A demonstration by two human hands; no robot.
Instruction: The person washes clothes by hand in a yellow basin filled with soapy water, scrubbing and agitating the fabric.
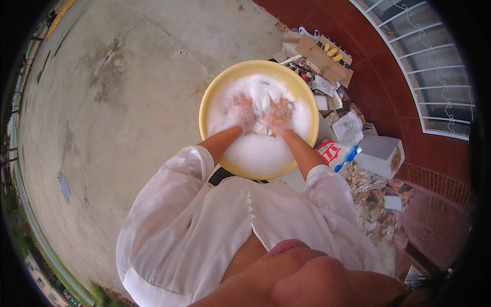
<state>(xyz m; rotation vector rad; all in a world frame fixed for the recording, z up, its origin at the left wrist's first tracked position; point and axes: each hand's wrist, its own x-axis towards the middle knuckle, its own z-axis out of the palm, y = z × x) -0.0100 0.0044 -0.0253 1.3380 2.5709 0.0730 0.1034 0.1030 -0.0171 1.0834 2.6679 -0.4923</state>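
Note:
In front of me stands a round yellow basin (pixel 205 111) filled with thick white suds (pixel 257 153). My left hand (pixel 242 111) is in the left part of the foam, its fingers partly hidden by bubbles. My right hand (pixel 279 113) is to the right of it, also coated in suds. Between and just beyond the hands lies white, wet fabric (pixel 262 101), partly covered by foam. A small orange-brown patch shows near my right wrist. Whether either hand grips the fabric cannot be made out.
Right of the basin are an open cardboard box (pixel 320 57) with yellow corn cobs, bottles, papers, a red, white and blue plastic bag (pixel 337 153), a pale grey block (pixel 378 151) and broken brick rubble (pixel 372 192). A red wall with a white-barred window (pixel 433 69) stands beyond. Concrete ground (pixel 134 96) extends left.

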